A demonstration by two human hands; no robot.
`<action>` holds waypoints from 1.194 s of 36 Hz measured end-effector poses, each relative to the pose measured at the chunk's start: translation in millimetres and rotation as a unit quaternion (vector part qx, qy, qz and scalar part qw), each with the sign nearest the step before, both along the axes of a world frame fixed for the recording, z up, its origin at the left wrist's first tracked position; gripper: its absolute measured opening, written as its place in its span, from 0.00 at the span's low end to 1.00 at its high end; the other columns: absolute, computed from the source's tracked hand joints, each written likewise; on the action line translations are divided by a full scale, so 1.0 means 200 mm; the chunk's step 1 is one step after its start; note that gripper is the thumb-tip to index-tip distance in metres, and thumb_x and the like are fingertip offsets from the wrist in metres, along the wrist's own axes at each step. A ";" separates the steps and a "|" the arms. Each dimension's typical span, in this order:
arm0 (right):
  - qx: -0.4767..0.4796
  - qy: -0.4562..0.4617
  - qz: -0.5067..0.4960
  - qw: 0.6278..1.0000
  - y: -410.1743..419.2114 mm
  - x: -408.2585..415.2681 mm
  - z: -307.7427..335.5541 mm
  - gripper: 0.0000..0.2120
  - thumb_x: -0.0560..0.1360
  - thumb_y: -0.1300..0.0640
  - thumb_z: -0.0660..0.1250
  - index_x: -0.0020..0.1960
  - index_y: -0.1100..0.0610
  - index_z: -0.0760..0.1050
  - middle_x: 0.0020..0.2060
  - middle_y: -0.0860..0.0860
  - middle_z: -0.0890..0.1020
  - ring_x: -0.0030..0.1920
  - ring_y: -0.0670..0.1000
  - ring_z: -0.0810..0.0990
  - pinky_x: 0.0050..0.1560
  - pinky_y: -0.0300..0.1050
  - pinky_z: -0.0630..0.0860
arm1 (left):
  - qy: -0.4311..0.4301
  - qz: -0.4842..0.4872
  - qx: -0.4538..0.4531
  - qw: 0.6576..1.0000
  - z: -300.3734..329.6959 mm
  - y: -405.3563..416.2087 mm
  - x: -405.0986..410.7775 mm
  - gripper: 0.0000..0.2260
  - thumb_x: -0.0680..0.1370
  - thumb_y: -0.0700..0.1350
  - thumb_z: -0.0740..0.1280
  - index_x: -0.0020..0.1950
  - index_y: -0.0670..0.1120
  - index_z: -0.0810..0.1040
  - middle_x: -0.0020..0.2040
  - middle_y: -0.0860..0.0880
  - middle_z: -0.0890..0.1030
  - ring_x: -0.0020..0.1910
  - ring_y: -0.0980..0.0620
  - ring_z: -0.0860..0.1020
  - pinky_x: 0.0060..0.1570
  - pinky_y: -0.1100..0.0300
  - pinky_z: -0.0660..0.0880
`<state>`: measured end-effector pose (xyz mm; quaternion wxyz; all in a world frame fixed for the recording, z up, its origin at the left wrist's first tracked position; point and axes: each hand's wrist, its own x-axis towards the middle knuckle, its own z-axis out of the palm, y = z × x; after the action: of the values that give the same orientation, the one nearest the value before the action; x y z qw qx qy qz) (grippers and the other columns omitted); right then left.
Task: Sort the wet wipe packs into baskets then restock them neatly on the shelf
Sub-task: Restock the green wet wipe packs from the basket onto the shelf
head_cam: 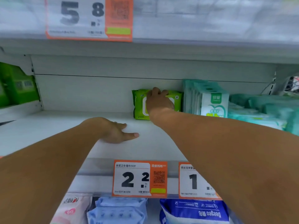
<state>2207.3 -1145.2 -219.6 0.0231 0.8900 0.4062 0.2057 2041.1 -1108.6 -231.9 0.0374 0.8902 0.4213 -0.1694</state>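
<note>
A person reaches both bare arms into a white shelf [61, 126] bay. The right hand [159, 101] is at the back of the bay, about 12 o'clock from the picture's middle, its fingers curled over the top edge of a green wet wipe pack [177, 102] that stands upright on its long edge against the back panel. The palm covers most of the pack's white flap, and the hand holds the pack by its top.

Just beside the pack, at its 3 o'clock, a row of pale teal and white packs [213, 102] stands upright, the nearest touching or nearly touching it; which, cannot be told. Farther toward 3 o'clock lie blurred teal packs [258, 105].

The left hand [116, 131] lies at 7 o'clock from the green pack, well apart from it, palm down on the bare shelf board with fingers straight and relaxed, the thumb stretched toward 3 o'clock. It holds nothing.

At 9 o'clock, in the next bay, stand green boxes [17, 84]. On the shelf's front rail hangs an orange price tag [140, 178] reading 2.2, with a second price tag [194, 181] at its 3 o'clock partly hidden by the right forearm. Below the rail lie a pink pack [72, 209], a light blue pack [116, 209] and a dark blue pack [194, 210]. A large price tag [89, 18] hangs at 11 o'clock on the rail above
</note>
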 end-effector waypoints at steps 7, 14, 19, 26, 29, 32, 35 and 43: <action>-0.012 0.039 -0.017 0.999 -0.06 0.02 0.03 0.40 0.76 0.63 0.66 0.81 0.59 0.46 0.76 0.62 0.53 0.77 0.68 0.52 0.57 0.67 0.75 | -0.010 0.005 0.001 1.000 0.00 0.00 0.00 0.42 0.72 0.78 0.46 0.81 0.59 0.43 0.83 0.52 0.46 0.81 0.47 0.48 0.77 0.46 0.47; 0.100 0.106 0.104 0.984 -0.46 -0.38 0.08 0.26 0.77 0.56 0.66 0.73 0.56 0.65 0.70 0.56 0.69 0.70 0.60 0.69 0.53 0.51 0.70 | -0.280 -0.087 0.040 0.955 0.18 -0.25 -0.23 0.16 0.81 0.59 0.63 0.56 0.50 0.83 0.55 0.50 0.82 0.56 0.46 0.78 0.60 0.55 0.74; 0.418 0.126 0.274 0.857 -0.99 -0.91 -0.25 0.08 0.78 0.49 0.63 0.44 0.52 0.76 0.35 0.49 0.82 0.37 0.54 0.80 0.37 0.48 0.75 | -0.684 -0.079 0.197 0.698 -0.16 -0.77 -0.70 0.07 0.77 0.50 0.66 0.42 0.50 0.79 0.36 0.56 0.80 0.37 0.57 0.79 0.41 0.62 0.75; 0.084 0.471 0.212 0.852 -1.35 -1.27 -1.45 0.06 0.74 0.54 0.72 0.48 0.54 0.80 0.38 0.49 0.84 0.41 0.50 0.83 0.46 0.50 0.78 | -0.365 0.176 0.031 0.914 -1.48 -1.20 -1.32 0.22 0.72 0.57 0.68 0.62 0.47 0.79 0.57 0.44 0.80 0.57 0.40 0.78 0.57 0.50 0.75; -0.017 0.439 0.213 0.873 -1.47 -1.39 -1.68 0.17 0.73 0.44 0.72 0.56 0.53 0.80 0.48 0.52 0.83 0.50 0.54 0.81 0.48 0.46 0.75 | -0.296 0.187 0.007 0.937 -1.73 -1.40 -1.48 0.27 0.75 0.60 0.63 0.72 0.49 0.72 0.69 0.41 0.73 0.69 0.39 0.69 0.69 0.48 0.67; -0.036 0.416 0.222 0.881 -1.45 -1.47 -1.63 0.36 0.69 0.40 0.73 0.73 0.51 0.69 0.68 0.53 0.75 0.66 0.57 0.75 0.65 0.52 0.73 | -0.363 0.175 -0.019 0.915 -1.69 -1.44 -1.50 0.35 0.76 0.58 0.69 0.79 0.52 0.60 0.77 0.44 0.63 0.75 0.43 0.62 0.74 0.45 0.62; -0.148 0.410 0.239 0.868 -1.40 -1.46 -1.59 0.54 0.64 0.40 0.79 0.80 0.49 0.54 0.76 0.53 0.64 0.74 0.60 0.66 0.70 0.56 0.69 | -0.331 0.181 -0.051 0.925 -1.62 -1.38 -1.55 0.38 0.74 0.55 0.72 0.80 0.53 0.58 0.77 0.45 0.63 0.76 0.42 0.60 0.75 0.44 0.60; -0.362 0.472 0.218 0.773 -1.25 -1.35 -1.54 0.64 0.55 0.47 0.86 0.81 0.51 0.52 0.80 0.50 0.59 0.77 0.55 0.62 0.75 0.52 0.64 | -0.289 0.181 -0.123 0.932 -1.56 -1.38 -1.55 0.26 0.76 0.47 0.71 0.74 0.56 0.71 0.81 0.42 0.52 0.80 0.41 0.50 0.78 0.46 0.53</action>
<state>1937.3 -1395.0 -526.7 0.1037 0.6883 0.5940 -0.4033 1731.1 -1383.9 -543.6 0.2972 0.7975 0.5223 0.0543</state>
